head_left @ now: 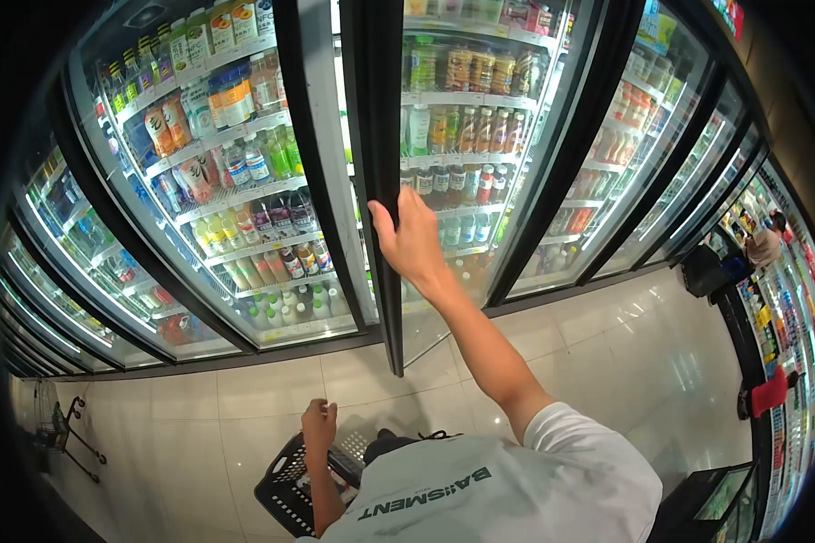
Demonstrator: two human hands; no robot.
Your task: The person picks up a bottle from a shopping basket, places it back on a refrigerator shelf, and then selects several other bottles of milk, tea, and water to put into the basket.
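Observation:
My right hand grips the black-framed edge of a glass fridge door, its thumb on one side and its fingers on the other. The door stands swung out into the aisle, seen nearly edge-on. Lower down, my left hand is in front of my body with its fingers loosely bent and a small gap by the thumb; no object shows in it. A dark shopping basket with a perforated wall hangs by my left forearm. Its contents are mostly hidden by the arm and my shirt.
Shelves of bottled drinks fill the cooler on the left, with more bottles behind the door's glass. A shopping cart stands at far left. Another person is by the shelves at far right. Pale tiled floor lies below.

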